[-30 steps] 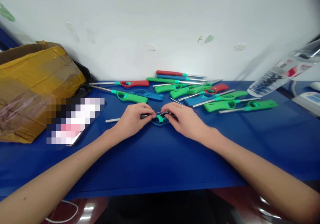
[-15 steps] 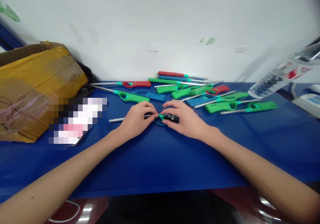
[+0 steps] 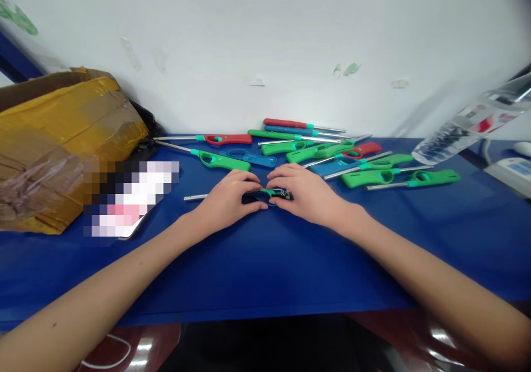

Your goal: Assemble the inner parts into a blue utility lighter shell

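Note:
Between my hands on the blue table lies a long-nosed gas lighter [image 3: 265, 196], its casing open so that dark inner parts, a green trigger piece and thin wires show. Its metal tube [image 3: 194, 197] sticks out to the left beyond my left hand. My left hand [image 3: 230, 198] is closed on the lighter's front part, thumb on the near side and fingers on the far side. At the trigger and handle, my right hand [image 3: 305, 195] grips it between thumb and fingers. My fingers hide much of the casing.
Several green, red and blue lighters [image 3: 365, 178] lie behind my hands. A blue casing half [image 3: 253, 157] is among them. To the left are a taped cardboard box [image 3: 70, 145] and a phone [image 3: 136, 200]; to the right, a tilted plastic bottle [image 3: 460, 123] and a white device [image 3: 512, 167].
The green trigger piece, pinched between both hands' fingertips before, now sits lower in the lighter. My left thumb has stretched toward the right, and the right fingers have come down closer over the handle.

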`<state>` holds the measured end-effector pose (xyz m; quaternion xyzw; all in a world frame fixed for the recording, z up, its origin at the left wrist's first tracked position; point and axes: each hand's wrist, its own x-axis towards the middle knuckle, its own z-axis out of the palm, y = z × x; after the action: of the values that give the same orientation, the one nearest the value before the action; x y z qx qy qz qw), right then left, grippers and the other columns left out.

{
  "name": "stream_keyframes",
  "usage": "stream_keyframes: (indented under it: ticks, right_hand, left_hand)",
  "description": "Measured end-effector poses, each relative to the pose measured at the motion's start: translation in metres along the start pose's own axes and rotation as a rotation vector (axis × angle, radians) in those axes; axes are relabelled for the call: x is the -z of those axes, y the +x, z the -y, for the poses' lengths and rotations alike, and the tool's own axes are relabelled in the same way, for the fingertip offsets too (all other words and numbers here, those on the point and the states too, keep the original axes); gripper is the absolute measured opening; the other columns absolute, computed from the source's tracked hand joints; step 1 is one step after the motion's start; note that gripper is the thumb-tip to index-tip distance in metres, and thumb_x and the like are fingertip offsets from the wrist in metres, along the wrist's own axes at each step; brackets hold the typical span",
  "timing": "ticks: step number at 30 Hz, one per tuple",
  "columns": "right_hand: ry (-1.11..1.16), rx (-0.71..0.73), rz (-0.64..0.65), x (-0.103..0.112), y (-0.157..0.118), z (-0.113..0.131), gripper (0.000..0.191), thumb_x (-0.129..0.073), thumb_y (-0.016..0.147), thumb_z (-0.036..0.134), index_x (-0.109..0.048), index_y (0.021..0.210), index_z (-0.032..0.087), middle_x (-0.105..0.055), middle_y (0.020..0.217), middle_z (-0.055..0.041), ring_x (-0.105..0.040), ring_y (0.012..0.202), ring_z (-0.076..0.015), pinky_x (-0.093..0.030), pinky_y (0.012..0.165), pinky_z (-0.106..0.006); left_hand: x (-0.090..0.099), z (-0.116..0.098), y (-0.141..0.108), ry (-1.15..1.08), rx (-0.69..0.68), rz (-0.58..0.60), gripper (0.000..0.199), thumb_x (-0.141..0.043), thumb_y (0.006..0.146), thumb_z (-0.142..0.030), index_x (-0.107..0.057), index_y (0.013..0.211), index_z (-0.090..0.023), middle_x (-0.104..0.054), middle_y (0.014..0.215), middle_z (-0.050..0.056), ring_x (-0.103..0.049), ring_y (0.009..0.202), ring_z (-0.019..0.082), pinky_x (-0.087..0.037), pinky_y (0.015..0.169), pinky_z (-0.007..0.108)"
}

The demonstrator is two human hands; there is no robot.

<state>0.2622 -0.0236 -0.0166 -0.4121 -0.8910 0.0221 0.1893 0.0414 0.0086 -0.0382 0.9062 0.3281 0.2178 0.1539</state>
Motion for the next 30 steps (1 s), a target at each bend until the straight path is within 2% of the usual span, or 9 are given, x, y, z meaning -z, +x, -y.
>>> stream_keyframes:
  ticks: [4, 8, 15, 24, 30]
  right_hand:
    - [-0.158, 0.118, 0.081, 0.005, 0.008, 0.004, 0.013, -0.064, 0.089, 0.019, -0.073, 0.098, 0.015, -0.07, 0.116, -0.0125, -0.059, 0.113, -0.0291, -0.05, 0.094, -0.044]
    - [-0.322, 0.22, 0.071, 0.0, 0.008, 0.006, 0.021, -0.051, 0.094, 0.012, -0.069, 0.105, 0.01, -0.067, 0.119, -0.0169, -0.057, 0.114, -0.0308, -0.049, 0.091, -0.046]
    - [-0.353, 0.251, 0.079, 0.0, 0.004, 0.0, 0.023, -0.047, 0.097, 0.014, -0.066, 0.11, 0.008, -0.063, 0.124, -0.0176, -0.056, 0.116, -0.0306, -0.047, 0.093, -0.045]
    - [-0.385, 0.253, 0.152, 0.009, 0.012, 0.007, 0.022, -0.05, 0.094, 0.008, -0.068, 0.106, 0.008, -0.066, 0.117, -0.0175, -0.057, 0.114, -0.031, -0.047, 0.09, -0.044]
    - [-0.509, 0.285, 0.227, 0.015, 0.015, 0.013, 0.024, -0.046, 0.095, 0.008, -0.069, 0.103, 0.009, -0.066, 0.114, -0.0164, -0.059, 0.105, -0.0303, -0.048, 0.084, -0.041]
  left_hand:
    - [0.001, 0.001, -0.001, 0.009, -0.008, -0.016, 0.028, -0.07, 0.086, -0.039, -0.072, 0.106, -0.02, -0.066, 0.114, 0.008, -0.059, 0.109, 0.026, -0.048, 0.098, 0.041]
    - [0.001, 0.002, -0.001, 0.021, 0.007, -0.04, 0.027, -0.072, 0.084, -0.039, -0.073, 0.103, -0.019, -0.067, 0.113, 0.009, -0.059, 0.109, 0.027, -0.048, 0.098, 0.043]
    - [0.001, 0.001, 0.0, 0.032, 0.034, -0.039, 0.028, -0.073, 0.084, -0.042, -0.073, 0.099, -0.018, -0.067, 0.111, 0.008, -0.059, 0.105, 0.027, -0.049, 0.094, 0.042]
    - [0.001, 0.001, 0.0, 0.035, 0.033, -0.056, 0.027, -0.073, 0.083, -0.04, -0.074, 0.1, -0.02, -0.067, 0.11, 0.008, -0.06, 0.103, 0.026, -0.05, 0.093, 0.042]
    - [0.0, 0.002, 0.0, 0.059, 0.009, -0.089, 0.025, -0.077, 0.08, -0.038, -0.075, 0.095, -0.019, -0.066, 0.111, 0.01, -0.057, 0.107, 0.028, -0.047, 0.097, 0.046]
